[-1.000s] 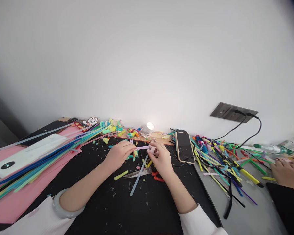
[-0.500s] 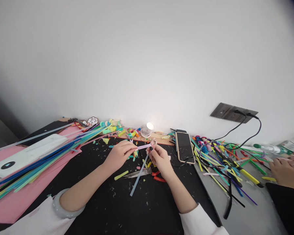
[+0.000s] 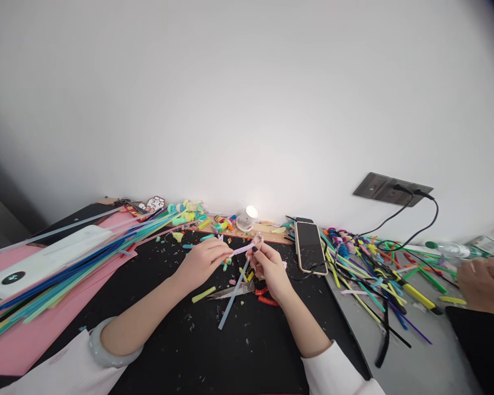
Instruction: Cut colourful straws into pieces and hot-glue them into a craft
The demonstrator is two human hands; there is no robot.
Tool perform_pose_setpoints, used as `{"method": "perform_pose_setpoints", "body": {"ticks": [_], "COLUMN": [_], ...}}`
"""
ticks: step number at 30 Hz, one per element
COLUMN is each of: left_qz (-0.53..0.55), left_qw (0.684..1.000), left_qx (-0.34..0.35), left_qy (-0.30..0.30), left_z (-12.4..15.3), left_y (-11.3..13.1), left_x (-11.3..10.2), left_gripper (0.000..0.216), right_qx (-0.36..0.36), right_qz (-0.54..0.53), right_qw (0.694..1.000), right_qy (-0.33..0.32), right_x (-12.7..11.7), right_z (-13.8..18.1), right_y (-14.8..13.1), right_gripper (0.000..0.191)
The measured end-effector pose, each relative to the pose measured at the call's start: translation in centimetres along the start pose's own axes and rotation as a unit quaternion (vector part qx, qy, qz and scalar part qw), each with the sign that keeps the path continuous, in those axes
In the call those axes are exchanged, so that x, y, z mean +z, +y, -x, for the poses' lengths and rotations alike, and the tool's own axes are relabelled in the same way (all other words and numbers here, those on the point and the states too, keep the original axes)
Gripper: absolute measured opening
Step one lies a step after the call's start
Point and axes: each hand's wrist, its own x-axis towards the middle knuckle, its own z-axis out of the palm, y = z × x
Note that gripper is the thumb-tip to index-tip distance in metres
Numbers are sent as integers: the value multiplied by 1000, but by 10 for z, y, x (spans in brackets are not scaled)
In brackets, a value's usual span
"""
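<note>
Between my two hands runs a short lilac pipe cleaner (image 3: 241, 249). My left hand (image 3: 205, 259) pinches its left end between thumb and fingers. With thumb and forefinger, my right hand (image 3: 270, 269) grips its other end, along with a small pale pink piece (image 3: 258, 238) that sticks up above the fingertips. A grey-blue pipe cleaner (image 3: 234, 299) slants down from the right hand over the black mat. Beneath the hands lie scissors (image 3: 230, 291) with red handles, partly covered by the right hand, and a yellow-green pipe cleaner piece (image 3: 203, 294).
A paper cup (image 3: 247, 219) and a phone (image 3: 310, 247) stand behind the hands. Long pipe cleaners (image 3: 82, 263) lie over pink sheets (image 3: 8, 351) at left. Pliers (image 3: 414, 288) and loose pipe cleaners fill the right, where another person's hand (image 3: 483, 285) rests.
The lilac pipe cleaner now bends slightly where it was straight, and my right fingers have shifted a little on it. At right, the other person's hand has moved slightly.
</note>
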Motion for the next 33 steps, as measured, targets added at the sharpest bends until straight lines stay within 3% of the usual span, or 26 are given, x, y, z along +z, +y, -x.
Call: {"method": "perform_pose_setpoints", "body": {"ticks": [16, 22, 28, 33], "left_qz": [23, 16, 4, 32], "left_qw": [992, 991, 990, 991], "left_qx": [-68, -101, -138, -121], "left_qy": [-101, -84, -4, -48], "left_z": [-4, -4, -5, -6], "left_y": [13, 13, 8, 13], "left_x": [-7, -10, -7, -8], "left_gripper": [24, 26, 27, 26], "right_qx": [4, -21, -29, -45], "right_qz": [-32, -24, 12, 78], "right_qw": [998, 997, 998, 996], "right_qy": [58, 70, 53, 18], "right_x": [0, 1, 1, 2], "right_z": [0, 2, 2, 2], "right_y": [-4, -7, -4, -2], "right_gripper": [25, 25, 22, 21]}}
